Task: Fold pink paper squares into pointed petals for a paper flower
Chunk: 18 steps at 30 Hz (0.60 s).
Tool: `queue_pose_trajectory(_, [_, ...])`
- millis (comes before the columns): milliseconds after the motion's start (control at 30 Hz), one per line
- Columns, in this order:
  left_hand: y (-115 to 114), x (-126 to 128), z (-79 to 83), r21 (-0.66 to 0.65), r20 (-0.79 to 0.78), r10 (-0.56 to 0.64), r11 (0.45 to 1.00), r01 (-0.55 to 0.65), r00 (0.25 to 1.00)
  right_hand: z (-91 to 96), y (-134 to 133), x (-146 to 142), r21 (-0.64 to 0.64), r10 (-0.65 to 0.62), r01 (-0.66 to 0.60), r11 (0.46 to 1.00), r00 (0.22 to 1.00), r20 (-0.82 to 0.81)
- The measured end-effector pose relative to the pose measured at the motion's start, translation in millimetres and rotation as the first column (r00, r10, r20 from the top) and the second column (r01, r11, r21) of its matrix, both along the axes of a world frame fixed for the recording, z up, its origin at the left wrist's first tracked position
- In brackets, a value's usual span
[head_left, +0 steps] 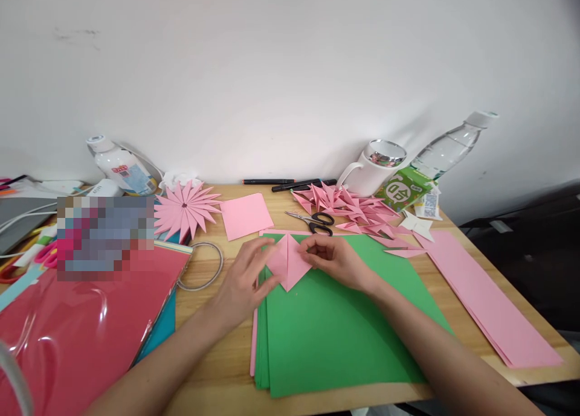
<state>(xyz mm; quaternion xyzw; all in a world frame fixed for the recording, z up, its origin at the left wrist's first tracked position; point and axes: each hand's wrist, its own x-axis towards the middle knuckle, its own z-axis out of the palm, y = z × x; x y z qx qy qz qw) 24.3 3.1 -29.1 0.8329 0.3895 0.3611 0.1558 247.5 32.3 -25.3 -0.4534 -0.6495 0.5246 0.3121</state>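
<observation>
A pink paper square (288, 271) with a crease down its middle lies turned cornerwise on a stack of green paper (344, 337). My left hand (247, 271) holds its left corner, the fingers on the upper edge and the thumb on the lower one. At the right corner, my right hand (333, 259) pinches the paper between thumb and curled fingers, which hide that corner. Just behind lie small scissors (312, 221) with black handles. Another pink square (247, 215) rests flat beyond my left hand.
A pink pointed paper rosette (184, 206) lies back left, near a tape roll (222, 265) and a red paper pack (86, 337). Folded pink pieces (348, 204), a white mug (374, 168), a water bottle (448, 147) and pink strips (484, 301) are on the right. Pens (269, 182) lie along the wall.
</observation>
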Motion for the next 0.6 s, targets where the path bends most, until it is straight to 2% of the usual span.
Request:
queue_pose_trajectory(67, [1,1,0.9,-0.128,0.091,0.136,0.984,-0.123,0.987,0.9,0,0,0.012,-0.028,0.028,1.0,1.0,-0.006])
queue_pose_trajectory(133, [1,2,3.4,-0.313,0.195,0.227,0.936,-0.159,0.954,2.2,0,0,0.006,-0.039,0.039,0.999,0.999,-0.031])
queue_pose_trajectory(200, [1,4,7.5,-0.504,0.289,0.271,0.859,-0.095,0.918,3.3,-1,0,0.0,-0.036,0.036,0.999,0.997,-0.063])
queue_pose_trajectory(300, [-2,7,15.0,-0.711,0.337,0.261,0.7,0.063,0.905,4.3,-5,-2,0.005,-0.004,0.004,1.0,0.996,-0.085])
queue_pose_trajectory(367, [-3,9,19.0,-0.758,0.367,0.246,0.639,0.134,0.897,4.7,-7,-3,0.015,0.036,-0.035,0.999,0.995,-0.093])
queue_pose_trajectory(467, [-3,11,21.4,-0.785,0.425,0.252,0.581,0.215,0.869,5.0,-10,-6,0.014,0.09,-0.089,0.996,0.99,-0.107])
queue_pose_trajectory(600, [-2,11,19.9,-0.795,0.465,0.267,0.545,0.266,0.844,3.2,-12,-8,-0.053,0.084,-0.09,0.994,0.991,-0.105])
